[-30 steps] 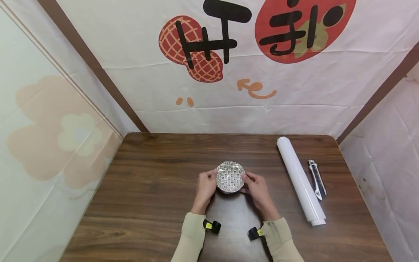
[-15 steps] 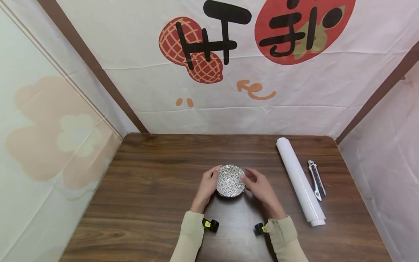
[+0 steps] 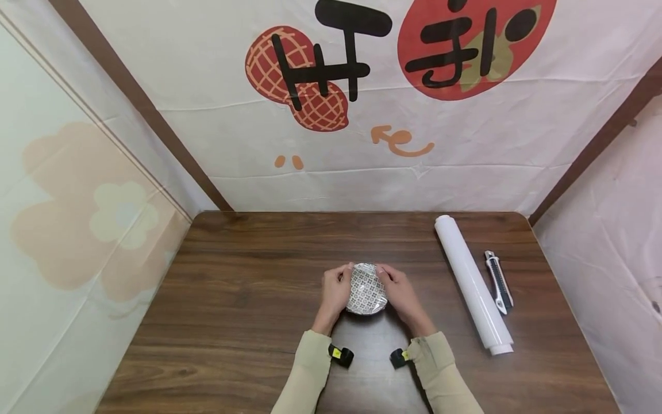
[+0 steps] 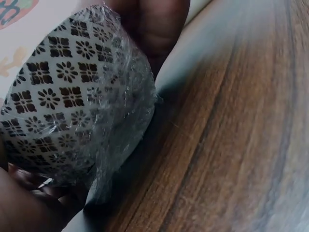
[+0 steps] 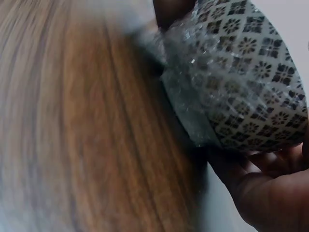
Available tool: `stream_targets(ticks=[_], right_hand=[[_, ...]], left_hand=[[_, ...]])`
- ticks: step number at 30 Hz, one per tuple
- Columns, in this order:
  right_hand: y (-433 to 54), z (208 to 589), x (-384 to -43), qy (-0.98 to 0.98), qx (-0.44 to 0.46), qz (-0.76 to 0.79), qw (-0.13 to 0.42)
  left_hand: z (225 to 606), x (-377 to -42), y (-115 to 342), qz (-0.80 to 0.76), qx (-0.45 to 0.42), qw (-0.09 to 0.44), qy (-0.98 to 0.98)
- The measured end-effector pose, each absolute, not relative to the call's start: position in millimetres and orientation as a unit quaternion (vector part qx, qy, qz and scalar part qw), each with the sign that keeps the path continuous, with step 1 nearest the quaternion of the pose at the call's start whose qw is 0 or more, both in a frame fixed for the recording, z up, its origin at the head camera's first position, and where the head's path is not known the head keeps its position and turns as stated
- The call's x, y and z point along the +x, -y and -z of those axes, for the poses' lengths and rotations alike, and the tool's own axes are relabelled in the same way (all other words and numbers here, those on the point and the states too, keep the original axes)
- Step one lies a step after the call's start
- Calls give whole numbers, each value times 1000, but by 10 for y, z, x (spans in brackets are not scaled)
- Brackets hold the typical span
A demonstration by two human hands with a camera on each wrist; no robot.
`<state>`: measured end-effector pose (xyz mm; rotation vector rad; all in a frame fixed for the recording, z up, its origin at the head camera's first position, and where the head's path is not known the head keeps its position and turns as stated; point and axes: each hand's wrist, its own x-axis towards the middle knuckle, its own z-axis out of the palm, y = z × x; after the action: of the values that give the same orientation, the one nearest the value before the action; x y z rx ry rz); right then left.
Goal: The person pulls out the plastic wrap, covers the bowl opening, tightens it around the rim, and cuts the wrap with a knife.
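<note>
A small round bowl (image 3: 366, 290) with a dark flower-and-tile pattern on white sits between both hands, near the middle of the wooden table. Clear cling film wraps it; in the left wrist view the film (image 4: 104, 140) lies wrinkled and bunched along its edge. My left hand (image 3: 335, 292) grips the bowl's left side, thumb near the far edge. On the opposite side my right hand (image 3: 402, 292) holds it, the thumb lying over the patterned surface. From the right wrist view, fingers (image 5: 270, 193) curl against the bowl's side, close over the tabletop.
A long white roll of film (image 3: 473, 284) lies slanted on the right of the table (image 3: 248, 310). Beside it is a utility knife (image 3: 499, 282) with a white and dark handle. A printed fabric wall (image 3: 310, 190) rises behind the table's far edge.
The bowl has shifted slightly towards me. The right hand loosened its hold, then took the bowl again farther along its edge. Both hands now sit closer together at the bowl's far sides.
</note>
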<state>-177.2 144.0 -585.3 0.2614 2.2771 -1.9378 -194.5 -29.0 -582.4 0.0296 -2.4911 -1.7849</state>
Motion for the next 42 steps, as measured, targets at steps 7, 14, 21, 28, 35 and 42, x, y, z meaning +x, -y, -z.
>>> stream_targets(ticks=[7,14,21,28,35,42], right_hand=[[-1434,5813,-1765,-740,95,662,68],[-1426,5758,-1718,-740,134,658,38],[-1460,5727,-1655,-731,182,658,-25],[-1450,5644,-1547,-754,211,620,-41],[-1606,5424,-1389,-848,151,505,52],[-1577,5602,-1424,-865,66,498,-3]], left_hand=[[5853,-1977,312,612,6,14,791],[5821,-1981,323,651,84,0,754],[5805,-1865,374,727,94,-22,680],[5760,-1579,331,692,80,5,717],[5764,-1325,239,619,69,29,782],[5831,-1390,183,627,26,42,778]])
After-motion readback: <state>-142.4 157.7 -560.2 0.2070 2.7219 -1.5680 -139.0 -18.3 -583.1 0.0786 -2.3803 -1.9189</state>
